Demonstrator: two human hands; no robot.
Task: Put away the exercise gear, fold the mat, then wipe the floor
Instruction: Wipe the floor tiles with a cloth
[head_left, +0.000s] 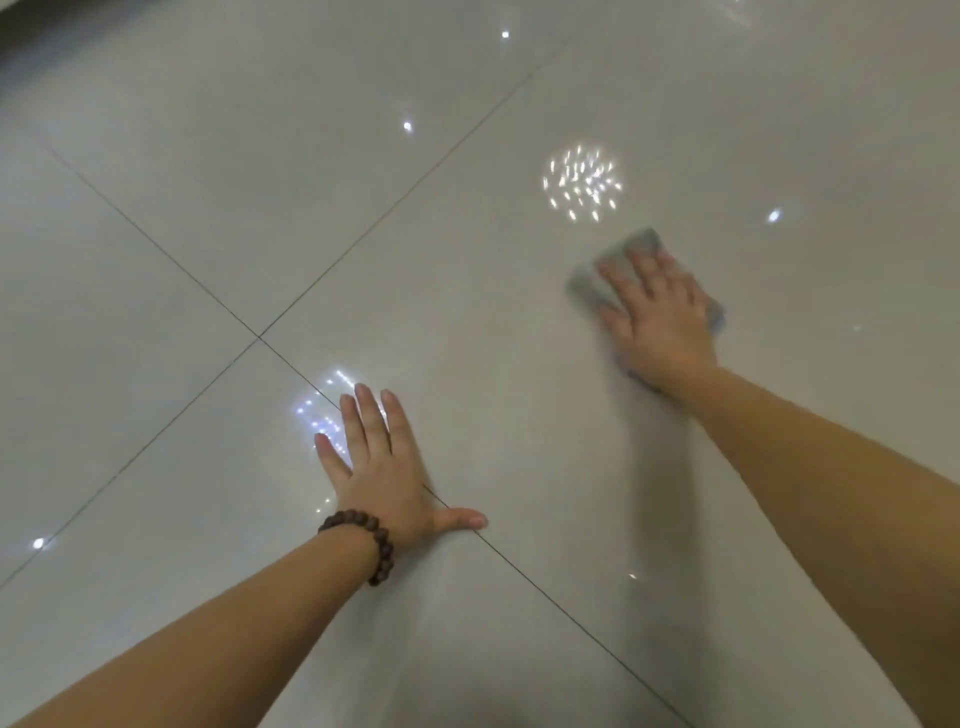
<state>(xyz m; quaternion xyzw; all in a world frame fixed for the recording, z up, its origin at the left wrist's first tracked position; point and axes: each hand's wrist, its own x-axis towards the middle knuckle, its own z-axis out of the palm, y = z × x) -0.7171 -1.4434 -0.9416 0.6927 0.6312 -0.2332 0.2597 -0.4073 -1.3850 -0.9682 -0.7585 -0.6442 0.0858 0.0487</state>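
Right hand (657, 319), fingers flat, presses a soft, light grey cloth (631, 249) on glossy pale tiled floor (208, 218); left hand (387, 470) braces, fingers spread; palm pressure likely suits the limp cloth

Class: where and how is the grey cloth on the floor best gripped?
Pinch the far corner of the grey cloth, coming from above and beyond. It lies flat on the tiled floor under the flat right hand, so probably only that edge is free.

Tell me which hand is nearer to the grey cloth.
Right. The right hand lies flat on the cloth, pressing it on the floor. The left hand rests on bare tile, apart from it.
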